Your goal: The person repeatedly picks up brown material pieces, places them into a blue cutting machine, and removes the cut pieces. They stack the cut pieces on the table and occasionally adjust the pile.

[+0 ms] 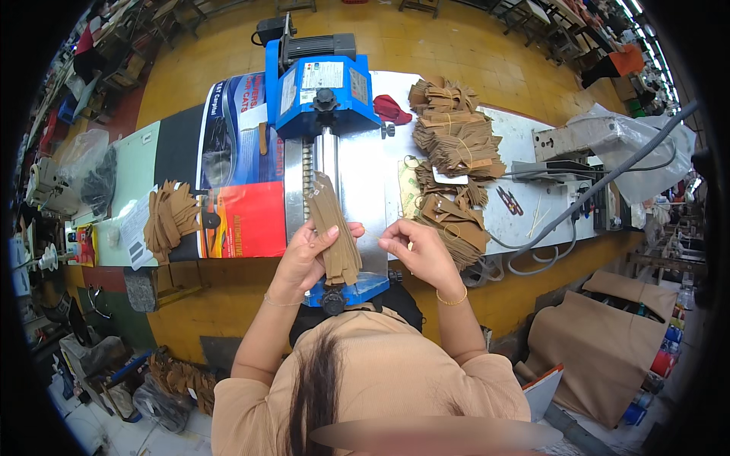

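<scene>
My left hand (306, 254) is closed around a stack of long brown strips (334, 232), thumb on top and fingertips showing at the right side. The strips look like fabric or leather and lie fanned lengthwise over the blue machine (327, 91) with its shiny metal roller (327, 152). To the right of the strips, apart from them, my right hand (420, 249) hovers with thumb and fingers drawn together. Anything in that pinch is too small to make out. Close to this hand lies a bundle of brown strips (456, 228).
More tied bundles of brown strips (456, 140) are heaped right of the machine, near a red cloth (391, 109) and small snips (509, 201). Another brown pile (172, 216) sits on the left. A grey cable (608, 176) arches over the table's right side.
</scene>
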{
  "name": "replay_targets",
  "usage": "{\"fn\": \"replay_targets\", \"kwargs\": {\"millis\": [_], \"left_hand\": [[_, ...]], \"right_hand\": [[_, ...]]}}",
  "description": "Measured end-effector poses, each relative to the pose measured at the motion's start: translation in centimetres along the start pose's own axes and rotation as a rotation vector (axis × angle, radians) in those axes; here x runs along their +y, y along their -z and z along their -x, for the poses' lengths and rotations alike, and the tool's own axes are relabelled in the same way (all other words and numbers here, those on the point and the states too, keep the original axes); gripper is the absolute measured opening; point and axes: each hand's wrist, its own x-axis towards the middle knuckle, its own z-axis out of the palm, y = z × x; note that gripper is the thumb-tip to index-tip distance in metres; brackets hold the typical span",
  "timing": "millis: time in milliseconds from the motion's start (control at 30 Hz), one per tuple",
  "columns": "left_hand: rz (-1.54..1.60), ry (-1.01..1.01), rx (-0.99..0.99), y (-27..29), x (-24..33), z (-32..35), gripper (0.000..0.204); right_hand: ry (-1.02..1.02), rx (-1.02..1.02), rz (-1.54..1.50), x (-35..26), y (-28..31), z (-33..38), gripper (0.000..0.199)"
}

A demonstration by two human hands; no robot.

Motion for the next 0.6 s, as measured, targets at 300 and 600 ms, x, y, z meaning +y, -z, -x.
{"fn": "replay_targets", "kwargs": {"millis": [300,600], "left_hand": [[-0.026,0.097,0.021,-0.2,-1.1,-0.5,0.041],[-0.089,0.022,-0.170,-1.5,-0.2,0.2,0.053]], "right_hand": [[0.115,-0.204,-0.948,2.1,-0.9,-0.5,0.023],[0.191,0.030,-0.887,2.7,-2.5,-2.3,0.072]]}}
